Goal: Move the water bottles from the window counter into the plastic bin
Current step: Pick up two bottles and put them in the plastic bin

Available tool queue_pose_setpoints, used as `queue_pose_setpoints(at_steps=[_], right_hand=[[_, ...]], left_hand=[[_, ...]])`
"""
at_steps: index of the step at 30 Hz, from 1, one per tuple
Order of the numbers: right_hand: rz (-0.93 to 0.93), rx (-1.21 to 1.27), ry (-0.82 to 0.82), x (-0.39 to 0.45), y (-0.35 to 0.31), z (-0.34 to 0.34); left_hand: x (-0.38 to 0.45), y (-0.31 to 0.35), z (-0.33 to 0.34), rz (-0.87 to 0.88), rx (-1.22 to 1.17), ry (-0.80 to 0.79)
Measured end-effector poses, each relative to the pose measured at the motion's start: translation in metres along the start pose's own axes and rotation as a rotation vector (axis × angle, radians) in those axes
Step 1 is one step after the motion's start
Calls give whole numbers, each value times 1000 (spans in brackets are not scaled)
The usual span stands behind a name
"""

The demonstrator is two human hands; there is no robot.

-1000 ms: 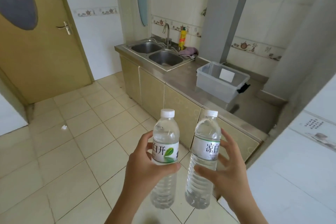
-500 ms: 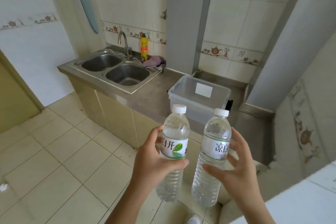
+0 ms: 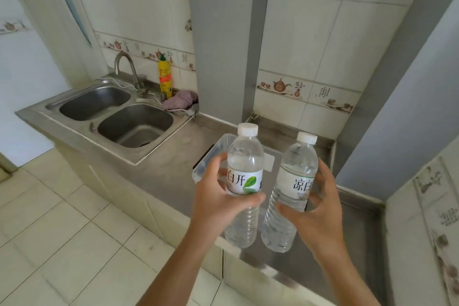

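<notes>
Now the plastic bin [image 3: 207, 164] on the steel desk [image 3: 173, 156] has been closed in on, one water bottle [image 3: 244, 181] gripped upright by the left hand [image 3: 218, 196], the other bottle [image 3: 293, 189] by the right hand [image 3: 320, 208], so dropping in is judged next.

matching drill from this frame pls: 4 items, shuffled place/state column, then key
1. left bottle
2. yellow bottle
3. purple cloth
4. plastic bin

A. on the steel counter, behind the two held bottles
B. crumpled at the sink's back right corner
C. gripped in the left hand
D. upright beside the faucet

Pairs: 1-C, 2-D, 3-B, 4-A
</notes>
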State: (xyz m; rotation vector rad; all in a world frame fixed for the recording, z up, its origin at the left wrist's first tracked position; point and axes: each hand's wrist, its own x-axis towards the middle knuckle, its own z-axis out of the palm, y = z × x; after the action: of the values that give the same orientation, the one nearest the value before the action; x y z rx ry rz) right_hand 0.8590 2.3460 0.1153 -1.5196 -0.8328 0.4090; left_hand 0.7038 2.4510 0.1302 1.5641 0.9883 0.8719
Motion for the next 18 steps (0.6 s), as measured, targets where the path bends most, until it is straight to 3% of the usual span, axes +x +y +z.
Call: queue_pose_setpoints(at_steps=[7,12,18], right_hand=[[31,-15,78,80,40,14],[84,-28,123,119,65,26],[225,-86,133,149,97,35]], left_hand=[[114,-15,52,77,100,-71],[168,-47,78,59,231,-257],[209,-87,101,-40,205,-389]])
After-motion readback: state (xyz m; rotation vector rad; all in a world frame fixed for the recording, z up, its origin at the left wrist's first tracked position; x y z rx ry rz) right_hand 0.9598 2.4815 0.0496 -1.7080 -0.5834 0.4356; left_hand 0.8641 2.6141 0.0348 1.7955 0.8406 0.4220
